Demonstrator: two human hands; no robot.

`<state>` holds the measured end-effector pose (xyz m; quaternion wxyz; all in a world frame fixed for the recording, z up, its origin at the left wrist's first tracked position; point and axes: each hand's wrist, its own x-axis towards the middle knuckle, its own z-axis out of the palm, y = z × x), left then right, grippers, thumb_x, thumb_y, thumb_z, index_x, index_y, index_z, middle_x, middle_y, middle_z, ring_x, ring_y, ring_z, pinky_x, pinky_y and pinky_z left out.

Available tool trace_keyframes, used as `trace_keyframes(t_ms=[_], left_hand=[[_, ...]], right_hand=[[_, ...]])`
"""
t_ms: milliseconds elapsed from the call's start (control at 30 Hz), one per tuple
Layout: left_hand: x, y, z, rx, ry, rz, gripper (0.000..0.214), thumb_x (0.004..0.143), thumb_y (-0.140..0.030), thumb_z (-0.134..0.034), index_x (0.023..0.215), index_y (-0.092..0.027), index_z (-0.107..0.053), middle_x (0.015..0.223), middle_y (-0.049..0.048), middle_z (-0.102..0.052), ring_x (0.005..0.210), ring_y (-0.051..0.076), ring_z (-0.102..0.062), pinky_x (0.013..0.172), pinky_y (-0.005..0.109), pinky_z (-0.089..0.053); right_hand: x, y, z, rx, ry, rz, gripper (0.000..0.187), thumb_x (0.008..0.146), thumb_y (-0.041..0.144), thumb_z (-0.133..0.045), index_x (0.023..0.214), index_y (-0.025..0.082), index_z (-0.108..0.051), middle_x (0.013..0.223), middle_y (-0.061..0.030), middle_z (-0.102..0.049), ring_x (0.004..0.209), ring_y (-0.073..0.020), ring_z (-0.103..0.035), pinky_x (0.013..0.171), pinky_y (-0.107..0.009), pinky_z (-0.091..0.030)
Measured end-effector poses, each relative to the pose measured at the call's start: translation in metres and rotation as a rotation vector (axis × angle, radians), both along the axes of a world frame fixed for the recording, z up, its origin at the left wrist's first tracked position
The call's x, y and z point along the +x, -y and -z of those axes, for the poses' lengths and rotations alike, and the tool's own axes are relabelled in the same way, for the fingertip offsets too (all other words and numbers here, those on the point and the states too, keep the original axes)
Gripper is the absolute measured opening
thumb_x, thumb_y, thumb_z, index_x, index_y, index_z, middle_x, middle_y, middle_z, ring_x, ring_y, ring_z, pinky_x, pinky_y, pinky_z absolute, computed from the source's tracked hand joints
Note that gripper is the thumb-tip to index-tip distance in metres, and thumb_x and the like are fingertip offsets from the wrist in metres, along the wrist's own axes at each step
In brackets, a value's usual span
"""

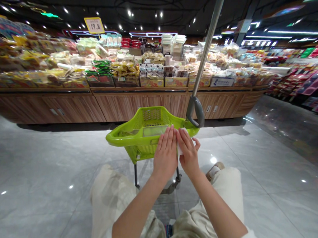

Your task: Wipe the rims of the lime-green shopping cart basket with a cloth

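My left hand (165, 154) and my right hand (188, 153) are held close together above the front rim of a lime-green plastic shopping basket cart (148, 120). Between them is a small white packet (179, 148), mostly hidden by my fingers, and both hands seem to press on it. A flat, pale packaged item (151, 131) lies in the basket just beyond my left fingertips. To the right of my right hand, a grey curved cart handle (197, 111) rises into a long metal pole (210, 40).
A wood-fronted display counter (142, 104) piled with packaged snacks stands ahead, with a yellow price sign (94, 25) above it. Shelves of colourful goods (301, 70) line the right. Polished grey floor tiles (43, 165) surround the cart. My pale trousers (228, 190) show below my arms.
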<state>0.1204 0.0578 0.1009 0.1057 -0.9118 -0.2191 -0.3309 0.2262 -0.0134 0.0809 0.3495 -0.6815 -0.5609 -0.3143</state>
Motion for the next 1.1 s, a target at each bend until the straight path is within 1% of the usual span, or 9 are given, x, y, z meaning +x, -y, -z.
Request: trace_keyframes(t_ms=[167, 233, 333, 500, 633, 767, 867, 1000, 1100], left_hand=[[-0.001, 0.0, -0.001, -0.004, -0.007, 0.017, 0.068, 0.089, -0.009, -0.038, 0.154, -0.004, -0.018, 0.163, 0.0126, -0.02, 0.152, 0.022, -0.011, 0.123, 0.043, -0.024], [-0.001, 0.0, -0.002, -0.013, -0.005, 0.02, 0.069, 0.089, -0.009, -0.038, 0.154, -0.004, -0.016, 0.163, 0.0125, -0.02, 0.152, 0.022, -0.011, 0.123, 0.043, -0.024], [0.002, 0.002, -0.002, -0.02, 0.003, 0.009, 0.069, 0.089, -0.009, -0.038, 0.154, -0.003, -0.017, 0.163, 0.0128, -0.02, 0.152, 0.023, -0.011, 0.123, 0.043, -0.024], [0.003, 0.001, 0.0, -0.009, 0.009, -0.013, 0.069, 0.089, -0.01, -0.039, 0.154, -0.005, -0.018, 0.164, 0.0116, -0.019, 0.152, 0.023, -0.012, 0.123, 0.044, -0.024], [0.001, -0.001, 0.0, 0.0, 0.006, 0.007, 0.069, 0.089, -0.009, -0.037, 0.155, -0.005, -0.016, 0.164, 0.0117, -0.02, 0.152, 0.022, -0.009, 0.123, 0.043, -0.024], [0.001, 0.0, 0.0, -0.01, 0.001, 0.01, 0.069, 0.089, -0.008, -0.037, 0.154, -0.004, -0.016, 0.163, 0.0123, -0.02, 0.152, 0.022, -0.01, 0.124, 0.042, -0.023], [0.002, 0.001, -0.001, -0.022, 0.006, 0.012, 0.069, 0.089, -0.01, -0.039, 0.154, -0.004, -0.017, 0.163, 0.0133, -0.02, 0.152, 0.023, -0.011, 0.123, 0.043, -0.023], [0.002, 0.001, -0.001, -0.016, 0.008, 0.008, 0.069, 0.088, -0.01, -0.039, 0.154, -0.004, -0.018, 0.162, 0.0137, -0.022, 0.152, 0.024, -0.013, 0.123, 0.045, -0.024], [0.0, 0.0, -0.002, -0.008, -0.009, 0.006, 0.068, 0.089, -0.01, -0.039, 0.154, -0.003, -0.019, 0.163, 0.0132, -0.021, 0.152, 0.023, -0.013, 0.123, 0.044, -0.024]], right_hand=[[0.019, 0.01, 0.004, 0.032, 0.001, 0.063, 0.094, 0.061, -0.005, -0.034, 0.149, 0.027, -0.037, 0.148, -0.0076, -0.052, 0.138, -0.0173, -0.047, 0.111, -0.041, -0.017], [0.024, 0.011, 0.007, 0.104, -0.05, 0.122, 0.092, 0.061, -0.005, -0.035, 0.148, 0.027, -0.04, 0.148, -0.0084, -0.052, 0.137, -0.018, -0.048, 0.111, -0.041, -0.018], [0.015, 0.003, 0.009, 0.144, -0.109, 0.157, 0.091, 0.063, -0.003, -0.035, 0.149, 0.025, -0.039, 0.15, -0.0098, -0.049, 0.14, -0.0191, -0.044, 0.11, -0.041, -0.021], [-0.002, -0.008, 0.005, 0.062, -0.011, 0.087, 0.089, 0.068, -0.003, -0.035, 0.153, 0.025, -0.031, 0.149, -0.0095, -0.05, 0.142, -0.019, -0.042, 0.112, -0.043, -0.019], [0.019, 0.002, 0.008, 0.034, 0.06, 0.073, 0.091, 0.068, -0.006, -0.034, 0.153, 0.027, -0.031, 0.149, -0.0087, -0.051, 0.139, -0.0174, -0.045, 0.115, -0.044, -0.016], [0.035, 0.011, 0.013, 0.115, -0.022, 0.058, 0.093, 0.066, -0.008, -0.033, 0.153, 0.025, -0.031, 0.154, -0.009, -0.043, 0.142, -0.0178, -0.041, 0.116, -0.043, -0.027], [0.024, 0.003, 0.014, 0.165, -0.105, -0.035, 0.091, 0.069, -0.007, -0.033, 0.155, 0.024, -0.028, 0.159, -0.0078, -0.035, 0.148, -0.0209, -0.031, 0.117, -0.046, -0.033], [0.006, -0.01, 0.012, 0.146, -0.043, -0.199, 0.087, 0.076, -0.002, -0.036, 0.157, 0.025, -0.021, 0.16, -0.0064, -0.032, 0.149, -0.024, -0.028, 0.117, -0.051, -0.037], [0.014, -0.006, 0.012, 0.112, -0.008, -0.206, 0.089, 0.074, -0.005, -0.035, 0.157, 0.026, -0.02, 0.159, -0.006, -0.034, 0.148, -0.0236, -0.03, 0.117, -0.051, -0.038]])
